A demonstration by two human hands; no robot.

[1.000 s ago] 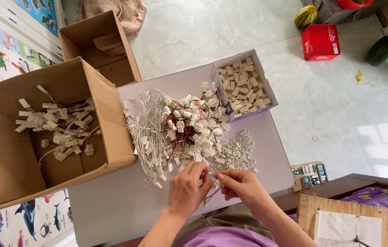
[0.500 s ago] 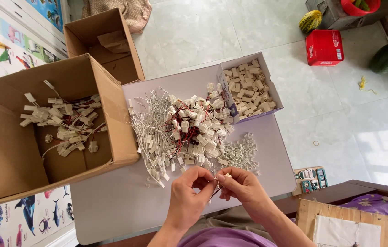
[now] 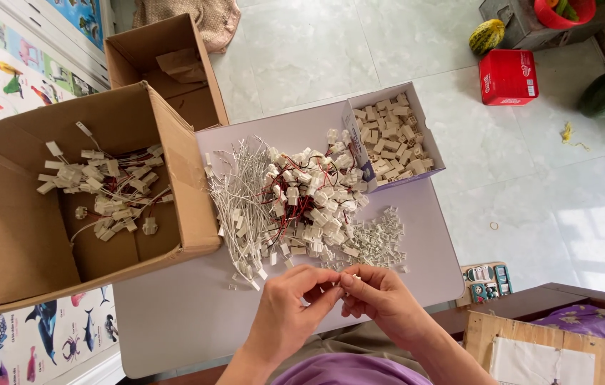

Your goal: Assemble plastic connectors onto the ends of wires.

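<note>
Pale tiled floor (image 3: 302, 50) with sunlit patch at right; bright animal posters (image 3: 3, 78) line the left wall.
</note>
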